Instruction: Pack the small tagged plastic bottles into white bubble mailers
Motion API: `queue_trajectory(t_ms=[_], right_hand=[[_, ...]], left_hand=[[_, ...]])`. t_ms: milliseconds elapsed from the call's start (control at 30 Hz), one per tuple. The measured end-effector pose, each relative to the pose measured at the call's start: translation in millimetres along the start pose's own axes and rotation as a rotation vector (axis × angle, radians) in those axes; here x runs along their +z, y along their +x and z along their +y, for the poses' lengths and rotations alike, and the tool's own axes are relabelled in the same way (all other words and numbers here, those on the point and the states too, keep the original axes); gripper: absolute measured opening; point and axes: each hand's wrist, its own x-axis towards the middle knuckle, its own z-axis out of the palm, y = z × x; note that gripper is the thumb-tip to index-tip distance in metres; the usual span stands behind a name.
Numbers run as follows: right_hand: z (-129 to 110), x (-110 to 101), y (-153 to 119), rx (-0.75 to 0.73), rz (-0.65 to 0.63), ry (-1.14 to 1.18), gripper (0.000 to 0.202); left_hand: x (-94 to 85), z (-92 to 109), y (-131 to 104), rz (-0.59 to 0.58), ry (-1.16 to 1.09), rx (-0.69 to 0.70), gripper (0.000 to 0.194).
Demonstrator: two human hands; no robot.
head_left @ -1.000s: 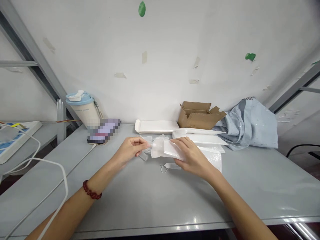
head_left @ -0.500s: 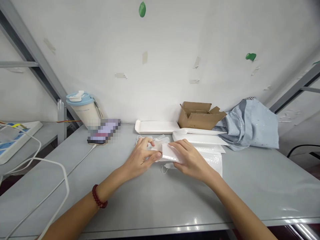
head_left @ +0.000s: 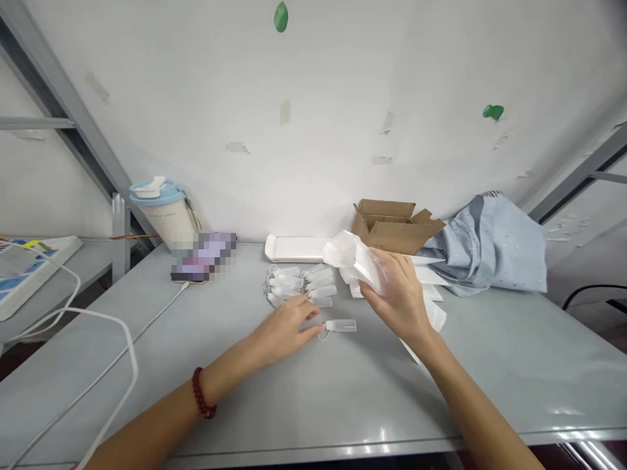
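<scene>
Lying beside left hand (head_left: 289, 331): bottle (head_left: 343, 325).

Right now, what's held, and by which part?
Right hand grips a white pouch around its right part, left end free. Left hand shows nothing held, thumb near a small bottle.

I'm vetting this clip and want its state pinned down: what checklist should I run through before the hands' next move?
1. Right hand grips the white packaging: ok, fingers wrapped around it.
2. Packaging is empty: cannot tell, its inside is not clearly visible.
3. Lone bottle lies apart from the bottle cluster: ok, nearer the table's front edge.
4. Left hand holds the lone bottle: not ok, thumb is only near its cord.
5. White cable is off the left forearm: cannot tell, they overlap in view.
</scene>
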Motion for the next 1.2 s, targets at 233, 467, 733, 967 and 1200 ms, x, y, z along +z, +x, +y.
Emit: queue_trajectory(t_ms=[233, 467, 733, 967, 1200], right_hand=[[0, 3, -1, -0.022, -0.07, 0.013, 0.046], [-2, 7, -3, -0.046, -0.198, 0.009, 0.051], [-13, 13, -10, -0.134, -0.289, 0.046, 0.054], [-21, 20, -17, -0.227, -0.32, 0.109, 0.059], [-35, 19, -24, -0.324, -0.35, 0.156, 0.061]], left_hand=[[-2.3, 6, -1, -0.129, -0.115, -0.004, 0.014], [-59.9, 4, -4, 0.183, -0.542, -0.021, 0.016], [-68.8, -2, -1, 0.296, -0.134, -0.081, 0.015], [-41.0, -5, 3, 0.271, -0.141, -0.12, 0.014], [-23.5, 0, 4, 0.116, -0.26, -0.077, 0.018]])
